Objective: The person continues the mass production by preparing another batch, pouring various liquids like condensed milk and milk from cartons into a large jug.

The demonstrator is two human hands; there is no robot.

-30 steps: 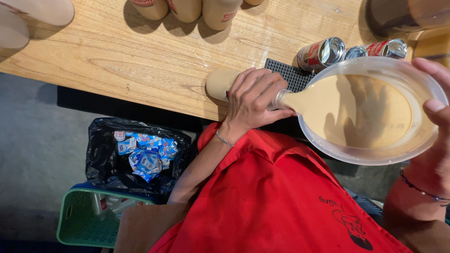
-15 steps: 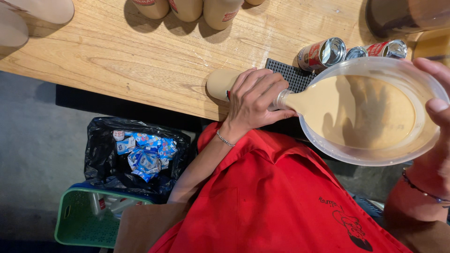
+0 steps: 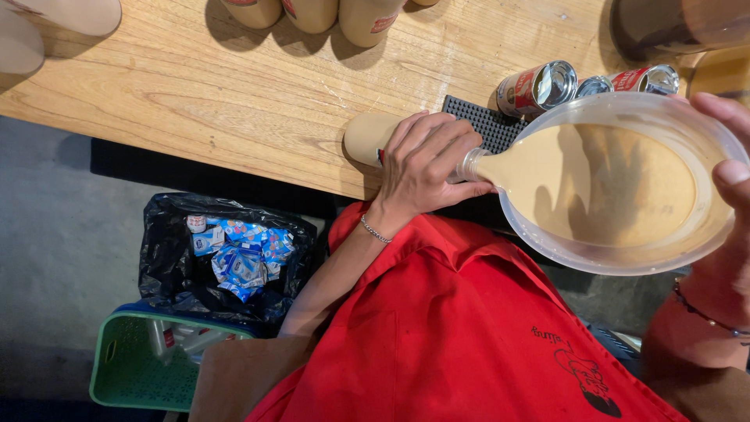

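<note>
My left hand [image 3: 426, 168] is wrapped around a clear plastic bottle [image 3: 366, 138] filled with beige liquid, standing at the near edge of the wooden counter [image 3: 234, 101]. My right hand [image 3: 730, 187] grips the rim of a big translucent jug [image 3: 617, 184] of the same beige liquid. The jug is tilted, and its spout meets the bottle's mouth beside my left thumb. I wear a red apron [image 3: 469, 336].
Several filled beige bottles [image 3: 312, 14] stand at the counter's far edge. Opened tin cans [image 3: 539, 86] lie next to a black rubber mat [image 3: 480, 119]. Below the counter sit a black rubbish bag with blue-white cartons [image 3: 238, 254] and a green plastic basket [image 3: 141, 367].
</note>
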